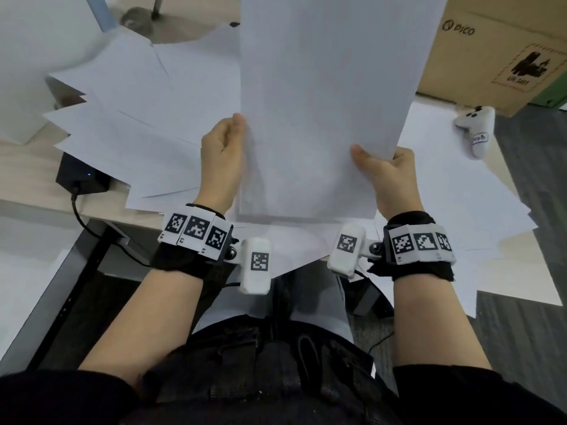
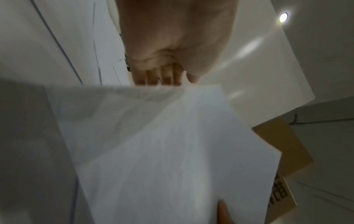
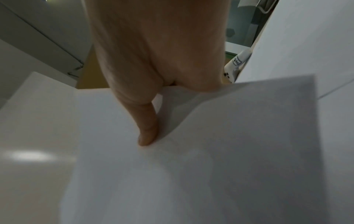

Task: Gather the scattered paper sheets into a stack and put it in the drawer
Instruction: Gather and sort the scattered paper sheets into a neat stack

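I hold a gathered stack of white paper sheets [image 1: 319, 96] upright in front of me, above the desk. My left hand [image 1: 224, 151] grips its left edge, thumb on the near face. My right hand [image 1: 383, 173] grips the right edge, thumb pressed on the front. In the left wrist view the left hand [image 2: 172, 68] curls its fingers behind the stack [image 2: 162, 151]. In the right wrist view the right hand [image 3: 159, 60] presses its thumb onto the stack [image 3: 191, 166]. Several loose sheets [image 1: 129, 118] still lie fanned across the desk. No drawer shows.
A cardboard PICO box [image 1: 497, 47] stands at the back right. A white controller [image 1: 477, 130] lies on sheets at the right. A black device [image 1: 82, 176] with a cable sits at the desk's left edge. More sheets [image 1: 478, 210] overhang the desk on the right.
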